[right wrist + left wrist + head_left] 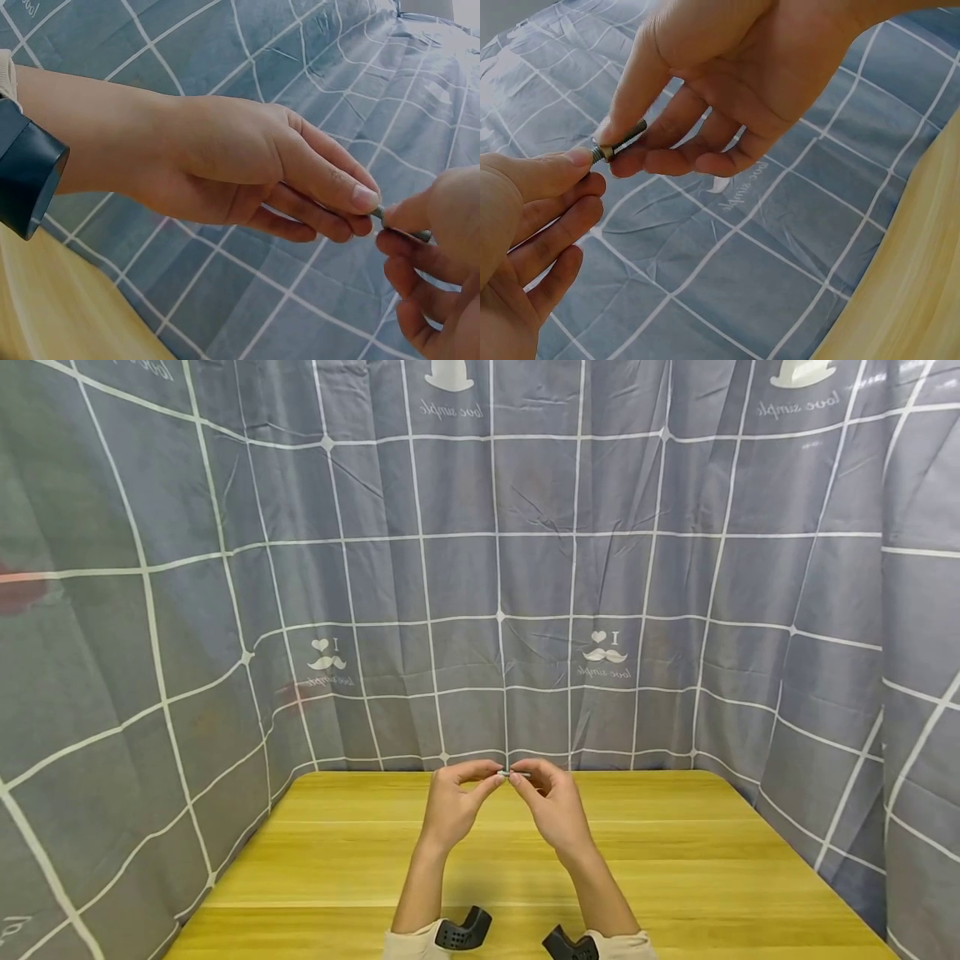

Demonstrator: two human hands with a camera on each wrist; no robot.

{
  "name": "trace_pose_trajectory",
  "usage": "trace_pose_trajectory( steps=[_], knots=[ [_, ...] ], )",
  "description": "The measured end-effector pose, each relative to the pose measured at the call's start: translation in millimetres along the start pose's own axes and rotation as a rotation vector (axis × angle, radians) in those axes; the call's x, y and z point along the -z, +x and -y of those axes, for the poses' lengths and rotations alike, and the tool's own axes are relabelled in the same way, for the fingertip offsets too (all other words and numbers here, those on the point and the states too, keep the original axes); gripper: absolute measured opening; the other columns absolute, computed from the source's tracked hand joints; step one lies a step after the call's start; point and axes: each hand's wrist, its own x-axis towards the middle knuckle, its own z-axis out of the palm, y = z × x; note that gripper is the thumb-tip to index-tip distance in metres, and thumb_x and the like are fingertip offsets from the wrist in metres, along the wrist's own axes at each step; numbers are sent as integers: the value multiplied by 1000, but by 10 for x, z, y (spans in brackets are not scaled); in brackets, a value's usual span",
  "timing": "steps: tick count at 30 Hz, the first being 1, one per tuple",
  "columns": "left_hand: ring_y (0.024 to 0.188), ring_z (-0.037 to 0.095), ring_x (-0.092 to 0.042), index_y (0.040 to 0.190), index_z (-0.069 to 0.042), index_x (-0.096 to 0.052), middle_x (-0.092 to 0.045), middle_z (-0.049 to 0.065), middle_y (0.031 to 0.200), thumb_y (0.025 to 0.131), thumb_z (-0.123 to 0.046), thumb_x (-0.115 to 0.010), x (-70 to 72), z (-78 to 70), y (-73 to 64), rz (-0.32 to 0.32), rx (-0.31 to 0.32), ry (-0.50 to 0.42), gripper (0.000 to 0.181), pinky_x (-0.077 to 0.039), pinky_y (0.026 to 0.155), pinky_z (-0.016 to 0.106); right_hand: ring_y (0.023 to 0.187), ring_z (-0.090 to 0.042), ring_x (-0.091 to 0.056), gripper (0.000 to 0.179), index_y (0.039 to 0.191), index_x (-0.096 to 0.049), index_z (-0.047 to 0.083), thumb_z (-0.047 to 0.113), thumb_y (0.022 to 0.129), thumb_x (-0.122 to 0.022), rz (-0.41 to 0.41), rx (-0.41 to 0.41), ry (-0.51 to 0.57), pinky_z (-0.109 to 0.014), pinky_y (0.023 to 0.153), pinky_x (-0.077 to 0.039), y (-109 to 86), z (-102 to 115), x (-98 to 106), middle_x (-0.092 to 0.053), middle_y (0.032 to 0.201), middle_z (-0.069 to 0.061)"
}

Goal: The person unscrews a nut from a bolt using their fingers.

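Observation:
A thin threaded bolt (634,133) is held up between both hands above the far part of the table. A brass-coloured nut (607,153) sits round its shaft. My left hand (452,806) pinches one end of the bolt between thumb and forefinger; that end is hidden by the fingertips. Thumb and forefinger of my right hand (558,814) pinch at the nut, and the dark threaded end passes on between them. In the right wrist view the bolt tip (424,235) shows past the right fingertips. The other fingers of both hands are loosely bent.
A yellow wood-grain table (337,877) lies below the hands. Grey curtains (465,577) with white grid lines hang behind it and along both sides. Black wrist devices (465,930) sit on the inner side of both wrists, by the light sleeves (624,945).

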Motion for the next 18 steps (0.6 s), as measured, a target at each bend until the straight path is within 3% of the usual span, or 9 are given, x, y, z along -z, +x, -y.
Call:
trace_pose_trajectory(
  steps=[4,7,11,14,18],
  knots=[
    [91,21,-73,101,-7,-82,-78,0,97,91,-7,-80,1,10,2,-2,7,-3,10,-59,80,36,105,-26,-64,22,121,-70,6,7,99,-72,1,8,15,-44,91,-50,8,-2,-12,-67,120,-10],
    [91,22,-73,102,-7,-82,-78,0,98,92,-9,-80,-3,9,2,-5,6,-9,10,-59,81,37,106,-27,-64,25,125,-69,7,12,100,-71,-27,-6,3,-45,92,-48,17,-12,-27,-68,121,-12],
    [92,22,-73,102,-8,-82,-78,-1,99,92,-9,-79,6,0,6,-3,-1,-4,10,-59,81,37,99,-24,-65,20,116,-73,6,20,103,-68,-50,-21,-17,-43,90,-49,23,-23,-40,-72,109,-12],
    [91,22,-73,101,-8,-82,-78,-1,98,92,-9,-80,13,1,9,-3,-4,-2,10,-59,80,37,96,-24,-66,15,111,-74,4,15,103,-68,-30,-1,5,-40,88,-51,21,-27,-41,-73,104,-9],
    [91,22,-73,101,-8,-82,-78,0,98,92,-9,-80,19,3,7,-8,-6,-2,10,-59,80,37,102,-27,-64,16,116,-71,5,8,100,-70,-7,21,33,-41,89,-52,10,-22,-47,-70,115,-11]
  ],
)
